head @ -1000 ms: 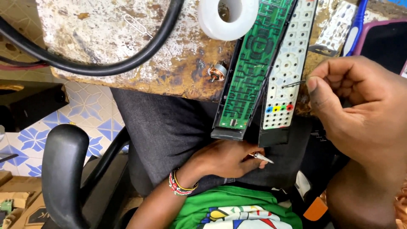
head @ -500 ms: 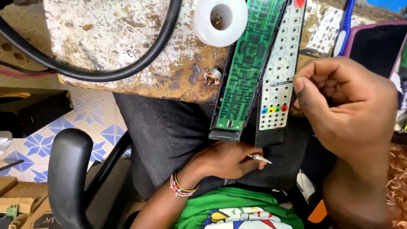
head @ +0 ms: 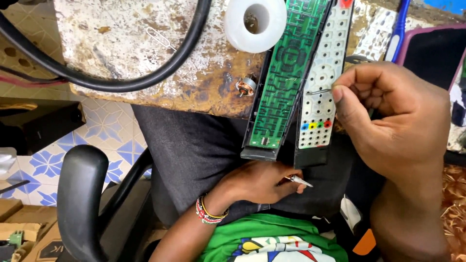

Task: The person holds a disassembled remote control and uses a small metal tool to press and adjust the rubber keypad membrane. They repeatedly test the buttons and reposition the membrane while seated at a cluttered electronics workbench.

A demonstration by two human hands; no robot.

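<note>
The right hand is curled nearly closed, pinching a thin metal pin whose tip rests on the pale grey rubber keypad sheet of an opened remote, beside its long green circuit board, both overhanging the worn wooden bench edge. That sheet looks light, floppy and easily torn, best held by its edges. Down on the lap, the left hand loosely closes around a small silver pointed tool.

brown cardboard boxes at bottom left — no labels, screens.
</note>
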